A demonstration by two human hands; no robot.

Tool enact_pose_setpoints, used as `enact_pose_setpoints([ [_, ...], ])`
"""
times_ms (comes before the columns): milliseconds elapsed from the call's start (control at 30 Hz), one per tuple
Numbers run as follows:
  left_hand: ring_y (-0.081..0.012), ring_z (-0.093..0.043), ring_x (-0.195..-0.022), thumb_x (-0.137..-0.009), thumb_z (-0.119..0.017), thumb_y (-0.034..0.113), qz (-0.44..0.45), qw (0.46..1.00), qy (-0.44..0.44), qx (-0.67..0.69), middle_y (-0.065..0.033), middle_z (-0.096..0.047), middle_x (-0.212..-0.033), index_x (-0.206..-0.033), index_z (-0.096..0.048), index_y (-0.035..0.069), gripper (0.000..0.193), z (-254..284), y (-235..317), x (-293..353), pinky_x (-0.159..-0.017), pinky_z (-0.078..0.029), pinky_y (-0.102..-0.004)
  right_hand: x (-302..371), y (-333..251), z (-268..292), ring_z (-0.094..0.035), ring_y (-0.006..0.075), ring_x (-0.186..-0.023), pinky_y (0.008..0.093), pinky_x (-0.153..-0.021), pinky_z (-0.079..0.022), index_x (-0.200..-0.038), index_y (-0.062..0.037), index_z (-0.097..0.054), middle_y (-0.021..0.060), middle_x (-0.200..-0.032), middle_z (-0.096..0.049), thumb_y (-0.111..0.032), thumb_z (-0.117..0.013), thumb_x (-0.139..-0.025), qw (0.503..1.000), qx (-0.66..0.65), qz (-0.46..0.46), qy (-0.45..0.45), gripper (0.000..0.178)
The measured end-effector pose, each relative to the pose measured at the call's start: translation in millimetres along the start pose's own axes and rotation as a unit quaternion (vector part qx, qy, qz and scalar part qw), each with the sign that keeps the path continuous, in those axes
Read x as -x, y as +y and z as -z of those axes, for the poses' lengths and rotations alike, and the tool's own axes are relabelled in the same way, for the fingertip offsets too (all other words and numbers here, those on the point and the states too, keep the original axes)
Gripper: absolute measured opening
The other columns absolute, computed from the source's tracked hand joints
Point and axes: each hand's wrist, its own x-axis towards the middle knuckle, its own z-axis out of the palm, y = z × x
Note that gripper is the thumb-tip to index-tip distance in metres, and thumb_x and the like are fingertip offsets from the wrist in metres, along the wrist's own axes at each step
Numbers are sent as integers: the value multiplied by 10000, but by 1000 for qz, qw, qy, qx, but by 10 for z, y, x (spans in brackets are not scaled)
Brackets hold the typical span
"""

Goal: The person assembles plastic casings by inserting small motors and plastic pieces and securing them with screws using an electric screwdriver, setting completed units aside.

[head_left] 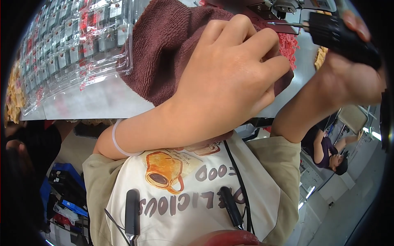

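Observation:
My left hand (236, 69) reaches across the middle, fingers curled and closed above a brown towel (160, 53). Whatever its fingertips hold is hidden behind the knuckles. On the right, my right hand (349, 78) is wrapped round a black electric screwdriver (338, 37), slightly blurred. Its thin bit points left and stays apart from my left hand, near a dark red plate (275, 27) below a metal fixture (283, 8). Small red ring-shaped pieces (288, 47) lie in a pile just right of my left fingers.
Clear plastic trays (74, 53) of grey metal parts with red marks cover the table's left side. The white tabletop (90, 98) ends at a near edge. Another person's dark clothing (37, 151) shows at left; a person (326, 149) sits farther off at right.

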Motion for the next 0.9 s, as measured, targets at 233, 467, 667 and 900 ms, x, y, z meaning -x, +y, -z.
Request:
enact_pose_setpoints([
  [233,-205,-476,-803,-583,-694,90,-38,998,-57,-7,31,-587,-887,-788,-650,157,220,106,26,-42,-731,-387,-328,899,-165,-1091,-474,170,-616,327,-609,-398,-788,-33,-493,67,-745,-473,-171,-543,-797,999,29,-12,14,147],
  [467,-205,-477,-813,-583,-695,94,-25,995,-101,-9,23,-585,-881,-787,-650,149,215,188,-78,193,-737,-385,-328,1031,-157,-1047,-467,166,-610,325,-604,-391,-778,-39,-485,62,-741,-466,-181,-539,-795,998,57,-27,22,153],
  [667,-205,-478,-822,-583,-695,98,-29,991,-131,-30,17,-583,-875,-785,-651,143,211,148,-88,223,-743,-383,-328,1065,-164,-1009,-462,163,-605,323,-600,-385,-768,-43,-478,58,-737,-460,-189,-536,-793,997,62,-23,26,159],
  [900,-205,-479,-832,-583,-695,103,-38,984,-161,-65,10,-580,-868,-783,-651,135,208,164,-106,221,-749,-381,-327,675,-434,-278,-455,160,-599,321,-596,-377,-758,-49,-469,53,-733,-453,-199,-532,-791,998,58,-12,29,166],
])
